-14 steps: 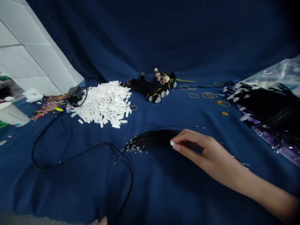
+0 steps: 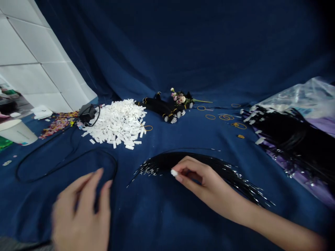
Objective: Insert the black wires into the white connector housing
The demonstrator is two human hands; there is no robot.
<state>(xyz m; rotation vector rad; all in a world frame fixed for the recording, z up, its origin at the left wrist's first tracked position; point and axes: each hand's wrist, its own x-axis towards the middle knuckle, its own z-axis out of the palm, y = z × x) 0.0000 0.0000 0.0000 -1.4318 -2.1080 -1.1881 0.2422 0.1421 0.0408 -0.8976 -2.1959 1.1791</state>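
Note:
A fan of thin black wires with silver tips point(image 2: 209, 164) lies on the blue cloth point(image 2: 162, 216) in front of me. My right hand point(image 2: 202, 183) rests on the wires near their left tips, its fingertips pinched around a small white piece point(image 2: 173, 172). My left hand point(image 2: 82, 212) hovers low at the near left, blurred, fingers stretched out and holding nothing, over a loop of black cable point(image 2: 65, 162).
A heap of small white pieces point(image 2: 117, 123) lies behind the cable, with a black adapter point(image 2: 87, 112) beside it. Bundled black wires with flowers point(image 2: 170, 106) and loose rubber bands point(image 2: 225, 117) sit further back. More black wires on plastic bags point(image 2: 293, 136) fill the right. A white cup point(image 2: 17, 132) stands left.
My left hand has come up into view over the cable. My right hand slid left along the wires and now pinches a white piece. The view dropped slightly.

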